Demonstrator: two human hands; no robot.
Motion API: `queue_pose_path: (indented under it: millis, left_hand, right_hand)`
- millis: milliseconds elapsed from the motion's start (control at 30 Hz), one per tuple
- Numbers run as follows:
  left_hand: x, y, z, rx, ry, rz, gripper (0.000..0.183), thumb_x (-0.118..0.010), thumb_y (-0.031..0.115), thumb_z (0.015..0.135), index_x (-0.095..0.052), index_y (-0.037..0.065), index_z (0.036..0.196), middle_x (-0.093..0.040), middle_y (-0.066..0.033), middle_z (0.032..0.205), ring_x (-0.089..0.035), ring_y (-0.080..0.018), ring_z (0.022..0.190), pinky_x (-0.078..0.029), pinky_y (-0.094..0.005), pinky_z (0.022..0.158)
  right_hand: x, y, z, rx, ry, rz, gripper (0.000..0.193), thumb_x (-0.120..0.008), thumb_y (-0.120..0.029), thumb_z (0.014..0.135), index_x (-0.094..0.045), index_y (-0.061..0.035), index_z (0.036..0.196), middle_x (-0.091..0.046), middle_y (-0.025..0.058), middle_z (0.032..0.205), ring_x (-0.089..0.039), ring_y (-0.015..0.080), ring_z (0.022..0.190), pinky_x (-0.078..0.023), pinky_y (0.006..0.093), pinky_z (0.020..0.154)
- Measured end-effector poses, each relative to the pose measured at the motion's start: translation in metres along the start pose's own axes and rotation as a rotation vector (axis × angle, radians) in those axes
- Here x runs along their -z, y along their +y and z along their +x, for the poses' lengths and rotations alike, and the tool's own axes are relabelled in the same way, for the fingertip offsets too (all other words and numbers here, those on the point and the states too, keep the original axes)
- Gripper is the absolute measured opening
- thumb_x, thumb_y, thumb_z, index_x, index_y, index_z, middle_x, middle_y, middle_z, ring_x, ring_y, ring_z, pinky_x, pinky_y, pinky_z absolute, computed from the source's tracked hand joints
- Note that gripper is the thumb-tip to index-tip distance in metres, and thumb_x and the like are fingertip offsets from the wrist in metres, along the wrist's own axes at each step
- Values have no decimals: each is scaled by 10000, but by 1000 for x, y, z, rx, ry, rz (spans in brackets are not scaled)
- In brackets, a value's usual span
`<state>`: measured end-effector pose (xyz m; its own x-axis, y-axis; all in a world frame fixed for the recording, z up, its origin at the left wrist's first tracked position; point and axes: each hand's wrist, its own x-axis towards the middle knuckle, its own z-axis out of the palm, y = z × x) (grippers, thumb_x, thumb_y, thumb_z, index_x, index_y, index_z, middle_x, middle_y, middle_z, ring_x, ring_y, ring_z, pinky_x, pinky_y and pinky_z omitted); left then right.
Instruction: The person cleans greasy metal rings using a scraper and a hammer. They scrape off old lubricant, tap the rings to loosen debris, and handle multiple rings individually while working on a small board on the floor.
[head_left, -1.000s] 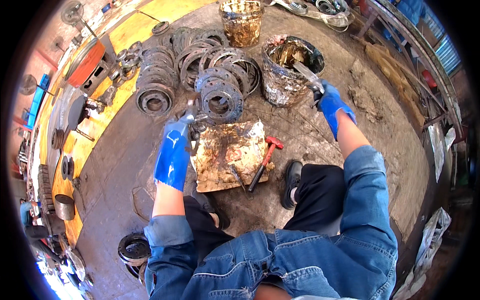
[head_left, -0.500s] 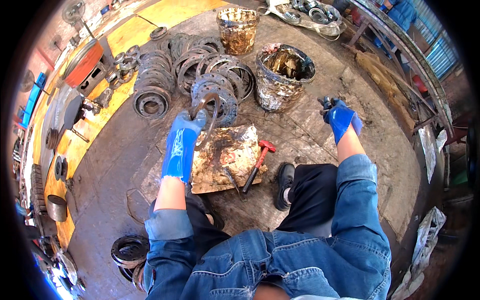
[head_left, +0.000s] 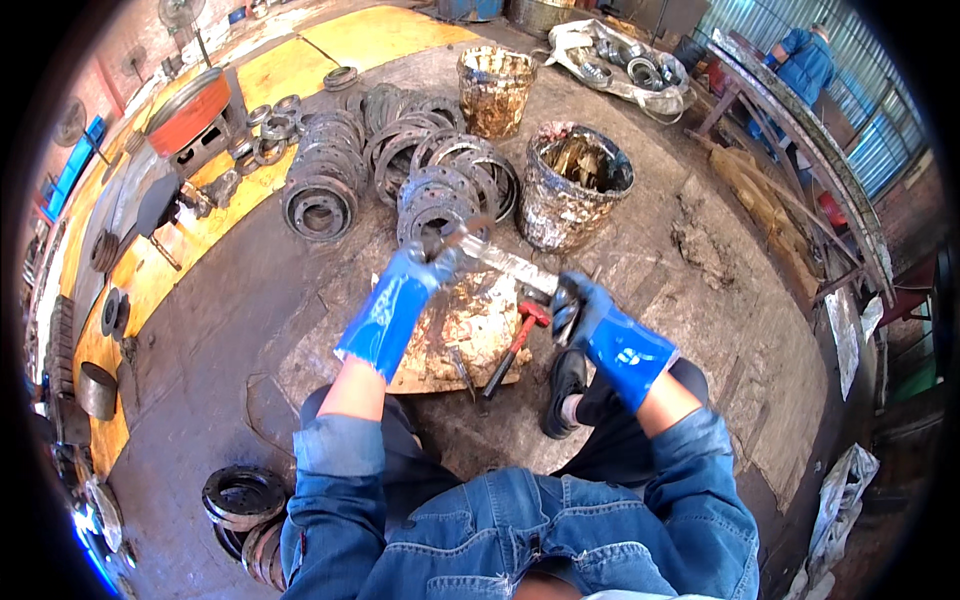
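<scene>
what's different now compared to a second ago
The right hand has swung left and back toward the body from beside the front bucket, bringing a metal tool between it and the left hand. Nothing was visibly let go. The bucket, hammer and rows of rings stayed put.

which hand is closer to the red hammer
Right. The right hand is just right of the red hammer; the left hand is farther off, up and left of it.

One blurred ring (head_left: 477,229) is in the left hand (head_left: 428,265), one scraper-like tool (head_left: 520,270) in the right hand (head_left: 585,308). Beyond both stand two smeared buckets (head_left: 562,215); below lie one hammer (head_left: 512,351), one slim tool (head_left: 462,371), one board (head_left: 430,345).
</scene>
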<state>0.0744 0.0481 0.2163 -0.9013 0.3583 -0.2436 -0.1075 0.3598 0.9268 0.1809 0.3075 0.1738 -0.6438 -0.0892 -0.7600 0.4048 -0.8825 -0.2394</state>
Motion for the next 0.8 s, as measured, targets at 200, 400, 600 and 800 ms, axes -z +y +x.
queue_pose_path:
  millis: [200, 400, 600, 800]
  left_hand:
    - [-5, -47, 21, -215, 111, 50, 338, -671, 207, 826, -630, -12, 1080, -682, -110, 920, -624, -178, 829, -493, -312, 774]
    - [7, -81, 59, -63, 151, -833, 307, -677, 112, 826, -597, -10, 1096, -656, -67, 960, -600, -139, 855, -494, -275, 780]
    - [-28, -24, 47, -146, 109, -202, 436, -678, 253, 811, -604, -27, 1136, -674, -150, 1018, -627, -200, 934, -485, -320, 863]
    - [-14, -26, 48, -119, 18, -597, 365, -689, 178, 810, -615, -10, 1114, -670, -116, 974, -625, -169, 905, -495, -286, 828]
  right_hand:
    - [-41, 3, -13, 59, -17, -30, 200, -563, -293, 905, -496, -197, 742, -455, -20, 539, -402, 81, 410, -329, 233, 366]
    - [-151, -72, 32, 311, -90, -242, 239, -453, -298, 965, -549, -79, 947, -583, 77, 633, -488, 125, 432, -388, 244, 353]
    - [-288, -259, 91, 870, -382, -256, 132, -469, -109, 928, -574, -40, 969, -601, 66, 762, -588, 167, 680, -481, 332, 566]
    - [-308, -227, 81, 903, -249, -416, 168, -475, -188, 946, -557, -48, 987, -650, 146, 745, -551, 186, 495, -443, 262, 411]
